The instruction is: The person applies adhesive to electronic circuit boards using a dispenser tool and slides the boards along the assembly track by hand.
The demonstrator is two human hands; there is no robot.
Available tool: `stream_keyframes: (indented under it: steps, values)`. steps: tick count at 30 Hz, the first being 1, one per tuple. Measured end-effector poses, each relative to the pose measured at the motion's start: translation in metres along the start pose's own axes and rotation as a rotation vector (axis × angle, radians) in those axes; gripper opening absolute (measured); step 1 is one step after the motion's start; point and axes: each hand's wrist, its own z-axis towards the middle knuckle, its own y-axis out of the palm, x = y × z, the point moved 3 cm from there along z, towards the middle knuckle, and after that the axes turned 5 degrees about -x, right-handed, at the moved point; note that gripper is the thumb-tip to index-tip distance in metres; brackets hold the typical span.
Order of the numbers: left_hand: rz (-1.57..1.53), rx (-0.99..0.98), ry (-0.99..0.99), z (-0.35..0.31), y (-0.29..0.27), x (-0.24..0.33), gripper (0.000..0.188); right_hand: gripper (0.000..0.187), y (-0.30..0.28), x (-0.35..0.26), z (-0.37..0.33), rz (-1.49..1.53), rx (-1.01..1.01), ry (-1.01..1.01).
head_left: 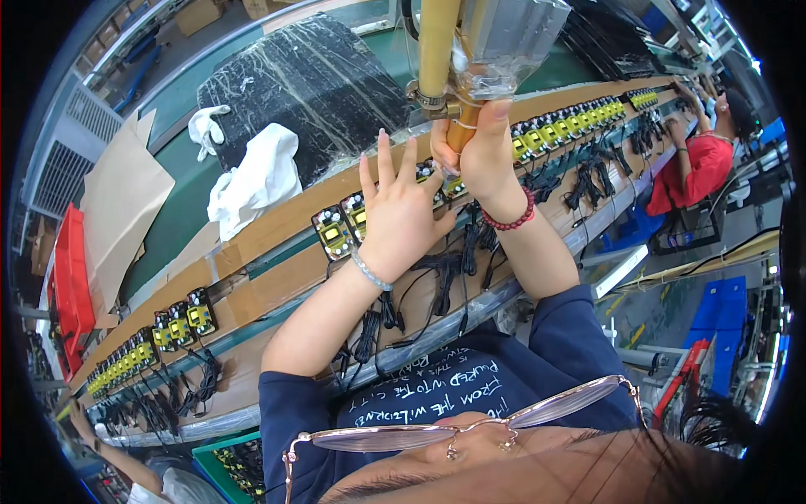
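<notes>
My right hand (487,155), a dark red bead bracelet at its wrist, is wrapped round the amber lower tube (463,130) of a hanging tool. A yellow pipe (437,55) and a plastic-wrapped metal block (516,38) sit above it; the tool's tip is hidden by my fingers. Fingers spread, my left hand (399,214) lies over a row of small circuit boards with yellow transformers, covering some of them. One board (334,232) shows just left of it. Black cables (449,281) hang from the boards toward me.
A black plastic-wrapped slab (302,88) lies behind the row, with a white cloth (259,181) and white glove (207,130) by it. More boards (117,370) line the far left. A person in red (693,164) works at the right; another person's arm (117,458) shows lower left.
</notes>
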Motion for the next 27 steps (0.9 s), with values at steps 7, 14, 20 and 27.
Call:
stream_keyframes:
  steps: [7,14,20,27]
  values:
    - [0.011,-0.034,0.009,0.001,0.004,-0.003,0.048,0.071,0.001,-0.003,0.002,-0.029,0.019,0.001]
    - [-0.029,-0.024,0.014,-0.001,0.005,-0.004,0.046,0.07,0.003,-0.011,-0.001,-0.012,-0.01,0.021]
    - [-0.029,-0.005,0.01,-0.001,0.007,-0.006,0.046,0.072,0.005,-0.009,-0.005,0.045,-0.015,0.044]
    - [-0.032,0.002,0.03,0.0,0.007,-0.004,0.047,0.07,0.0,-0.01,-0.006,0.045,-0.01,0.044]
